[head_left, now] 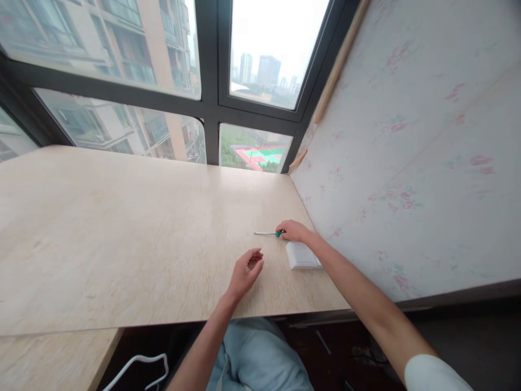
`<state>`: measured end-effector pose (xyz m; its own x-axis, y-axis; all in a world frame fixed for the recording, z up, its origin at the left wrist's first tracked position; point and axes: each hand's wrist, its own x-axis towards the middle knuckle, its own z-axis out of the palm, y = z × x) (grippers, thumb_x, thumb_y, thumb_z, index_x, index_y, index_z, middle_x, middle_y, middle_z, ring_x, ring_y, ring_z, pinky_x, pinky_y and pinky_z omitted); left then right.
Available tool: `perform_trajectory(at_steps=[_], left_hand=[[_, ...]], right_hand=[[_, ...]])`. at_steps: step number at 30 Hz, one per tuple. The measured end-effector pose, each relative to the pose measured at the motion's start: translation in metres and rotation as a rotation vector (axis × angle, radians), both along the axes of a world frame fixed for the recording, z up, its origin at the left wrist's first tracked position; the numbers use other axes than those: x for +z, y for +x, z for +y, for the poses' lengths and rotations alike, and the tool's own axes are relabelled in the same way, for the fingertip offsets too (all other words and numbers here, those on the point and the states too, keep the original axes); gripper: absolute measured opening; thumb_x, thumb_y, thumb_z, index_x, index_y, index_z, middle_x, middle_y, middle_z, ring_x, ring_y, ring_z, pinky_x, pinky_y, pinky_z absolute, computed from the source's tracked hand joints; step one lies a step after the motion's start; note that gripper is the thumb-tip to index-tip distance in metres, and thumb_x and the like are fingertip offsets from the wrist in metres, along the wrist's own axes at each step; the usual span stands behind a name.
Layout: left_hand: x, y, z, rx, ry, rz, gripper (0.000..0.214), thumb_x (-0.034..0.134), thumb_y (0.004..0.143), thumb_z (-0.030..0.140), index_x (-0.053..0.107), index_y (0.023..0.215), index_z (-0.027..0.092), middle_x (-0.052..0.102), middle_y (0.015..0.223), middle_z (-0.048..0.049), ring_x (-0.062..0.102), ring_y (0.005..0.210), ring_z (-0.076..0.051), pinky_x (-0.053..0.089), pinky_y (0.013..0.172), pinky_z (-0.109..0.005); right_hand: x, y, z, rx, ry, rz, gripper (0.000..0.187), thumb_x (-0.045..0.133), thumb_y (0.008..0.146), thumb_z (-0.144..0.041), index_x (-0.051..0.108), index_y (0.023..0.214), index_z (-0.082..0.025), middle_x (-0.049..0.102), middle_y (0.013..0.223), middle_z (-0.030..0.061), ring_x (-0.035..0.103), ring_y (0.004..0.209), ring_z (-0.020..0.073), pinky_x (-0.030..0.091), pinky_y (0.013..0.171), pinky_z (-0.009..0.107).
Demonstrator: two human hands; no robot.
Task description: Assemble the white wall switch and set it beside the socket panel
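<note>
A screwdriver [265,233] with a green handle and a thin metal shaft lies along the stone-patterned sill, its tip pointing left. My right hand [293,230] has its fingers closed around the handle, hiding most of it. Just below that wrist is a white switch panel [302,256], its right end partly covered by my forearm. My left hand [246,268] is over the sill to the left of the panel. Its fingers are loosely curved, thumb apart from them, with nothing between.
The broad sill [122,233] runs left beneath dark-framed windows [210,81]. A flowered papered wall [407,141] bounds the right side. Below the front edge are my legs [260,355] in light blue trousers and a white bent tube [140,359].
</note>
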<state>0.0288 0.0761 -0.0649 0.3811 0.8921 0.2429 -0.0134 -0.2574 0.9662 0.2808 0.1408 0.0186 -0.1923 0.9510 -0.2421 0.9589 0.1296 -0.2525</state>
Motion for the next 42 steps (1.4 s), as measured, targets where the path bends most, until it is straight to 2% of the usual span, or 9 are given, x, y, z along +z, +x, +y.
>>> perform_trajectory(at_steps=[4,9,18,24,28,31,36,39,42], left_hand=[[0.002,-0.001,0.0,0.002,-0.011,-0.017,0.029,0.061,0.088,0.033,0.064,0.112,0.017,0.074,0.099,-0.0093,0.072,0.091,-0.021,0.059,0.086,-0.038],[0.002,-0.002,0.001,0.004,-0.021,-0.028,0.029,0.061,0.088,0.033,0.065,0.111,0.017,0.074,0.098,-0.0092,0.072,0.091,-0.021,0.059,0.085,-0.037],[0.003,-0.001,0.001,0.003,-0.035,-0.026,0.03,0.061,0.086,0.033,0.067,0.11,0.016,0.074,0.097,-0.0095,0.072,0.09,-0.021,0.058,0.086,-0.038],[0.003,-0.001,0.002,0.013,-0.057,-0.041,0.03,0.062,0.086,0.035,0.067,0.109,0.016,0.075,0.097,-0.01,0.072,0.091,-0.022,0.057,0.086,-0.038],[0.004,-0.001,0.001,0.034,-0.077,-0.066,0.03,0.062,0.085,0.035,0.068,0.107,0.016,0.076,0.097,-0.0102,0.073,0.09,-0.022,0.058,0.085,-0.037],[0.006,-0.006,-0.001,0.071,-0.096,-0.078,0.029,0.062,0.085,0.036,0.068,0.105,0.016,0.076,0.095,-0.01,0.073,0.089,-0.022,0.058,0.083,-0.036],[0.008,-0.034,-0.003,0.191,-0.121,-0.066,0.029,0.061,0.086,0.038,0.068,0.103,0.016,0.075,0.096,-0.01,0.073,0.087,-0.021,0.058,0.083,-0.036],[0.009,-0.055,-0.001,0.252,-0.131,-0.044,0.03,0.059,0.087,0.039,0.066,0.104,0.016,0.075,0.098,-0.0102,0.072,0.088,-0.021,0.058,0.083,-0.036],[0.012,-0.067,-0.002,0.252,-0.129,-0.012,0.031,0.057,0.087,0.04,0.066,0.104,0.016,0.075,0.095,-0.0096,0.072,0.086,-0.021,0.058,0.08,-0.035]], right_hand=[[0.006,0.005,0.003,0.037,-0.087,-0.134,0.023,0.064,0.094,-0.037,0.069,0.1,-0.016,0.07,0.107,0.0062,0.066,0.101,0.0203,0.052,0.093,0.043],[0.018,0.03,-0.012,0.014,-0.117,-0.222,0.023,0.062,0.095,-0.037,0.068,0.1,-0.016,0.07,0.109,0.0065,0.065,0.104,0.0207,0.051,0.094,0.043],[0.015,0.055,-0.038,-0.104,-0.11,-0.148,0.028,0.061,0.095,-0.041,0.067,0.106,-0.015,0.069,0.108,0.0065,0.067,0.096,0.0194,0.054,0.088,0.041],[0.031,0.056,-0.042,-0.22,0.1,0.034,0.018,0.064,0.09,-0.03,0.073,0.1,-0.017,0.072,0.113,0.0097,0.066,0.107,0.0242,0.049,0.096,0.044],[0.037,0.022,-0.067,-0.213,0.347,0.264,0.024,0.053,0.093,-0.023,0.076,0.1,-0.022,0.073,0.113,0.0095,0.064,0.113,0.0249,0.045,0.104,0.042],[0.02,-0.029,-0.098,-0.173,0.442,0.469,0.025,0.054,0.094,-0.033,0.075,0.101,-0.023,0.074,0.108,0.0087,0.066,0.108,0.0231,0.047,0.101,0.041],[-0.033,-0.104,-0.13,-0.174,0.411,0.798,0.031,0.053,0.096,-0.044,0.074,0.093,-0.022,0.076,0.095,0.0069,0.071,0.09,0.0198,0.056,0.083,0.034],[-0.058,-0.122,-0.131,-0.295,0.415,0.944,0.037,0.042,0.099,-0.044,0.069,0.097,-0.019,0.075,0.086,0.0082,0.071,0.077,0.0189,0.057,0.069,0.031],[-0.07,-0.123,-0.13,-0.39,0.43,1.021,0.035,0.039,0.098,-0.041,0.063,0.084,-0.019,0.07,0.079,0.0068,0.067,0.073,0.0179,0.055,0.067,0.03]])
